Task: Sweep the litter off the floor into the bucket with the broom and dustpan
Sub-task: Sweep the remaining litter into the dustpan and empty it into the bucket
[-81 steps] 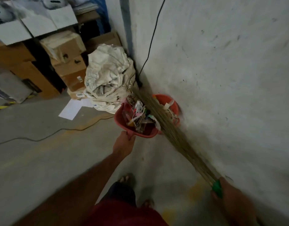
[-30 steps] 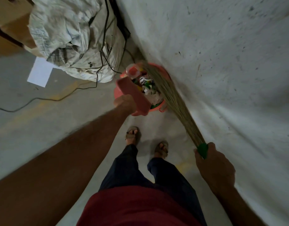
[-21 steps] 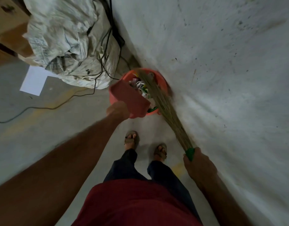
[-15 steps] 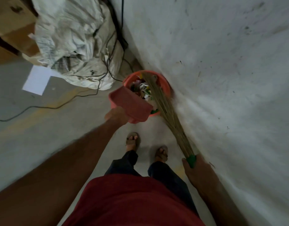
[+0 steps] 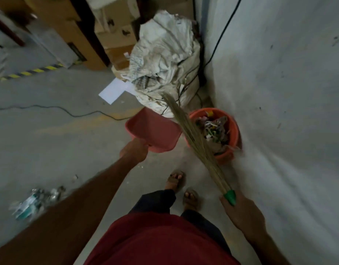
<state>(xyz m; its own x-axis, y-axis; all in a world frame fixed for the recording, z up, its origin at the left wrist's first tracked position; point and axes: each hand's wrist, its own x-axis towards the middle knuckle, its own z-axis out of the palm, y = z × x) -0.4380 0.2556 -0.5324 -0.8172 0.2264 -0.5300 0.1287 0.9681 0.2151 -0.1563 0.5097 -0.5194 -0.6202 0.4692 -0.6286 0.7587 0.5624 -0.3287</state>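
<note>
The left hand [image 5: 133, 151], gripping the dustpan [image 5: 153, 130], had withdrawn it emptied from the bucket [image 5: 234, 131], the right hand [image 5: 241, 213] gripped the broom [image 5: 193, 136], and litter [image 5: 34, 200] remained.

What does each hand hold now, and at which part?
Left hand grips the dustpan by its handle; right hand grips the broom at its green handle end.

Wall [image 5: 279, 92] and sack [image 5: 164, 54] hem the bucket [image 5: 234, 131]; floor [image 5: 50, 140] leftward lies open.
</note>
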